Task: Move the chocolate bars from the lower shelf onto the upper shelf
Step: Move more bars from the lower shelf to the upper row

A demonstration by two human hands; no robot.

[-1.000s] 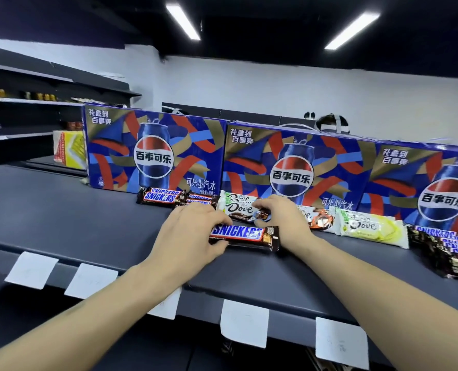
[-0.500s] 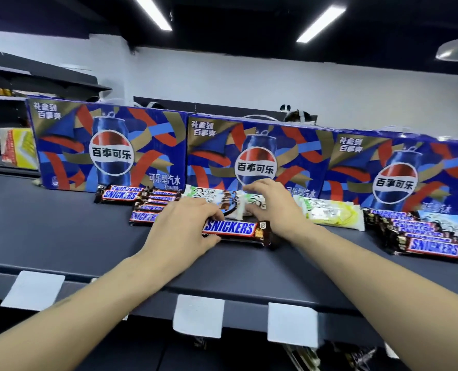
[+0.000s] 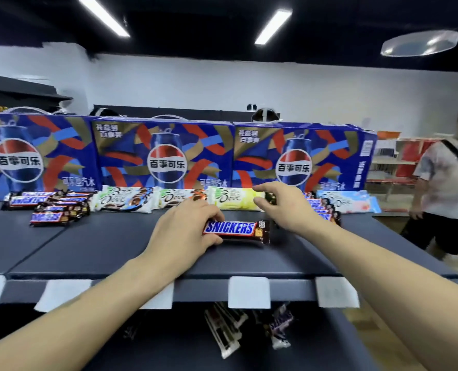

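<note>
Upper shelf [image 3: 115, 253] w/ Pepsi cartons [image 3: 166, 156] at back. Snickers bar [image 3: 235, 231] lies in front of cartons, long axis left–right — left hand [image 3: 187, 231] pinches its left end. Right hand [image 3: 281, 207] fingers spread, nothing held, behind bar's right end.

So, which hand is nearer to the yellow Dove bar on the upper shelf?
Right. The right hand hovers at the yellow Dove bar's right end, fingers spread. The left hand is closer to the camera, gripping the Snickers bar.
</note>
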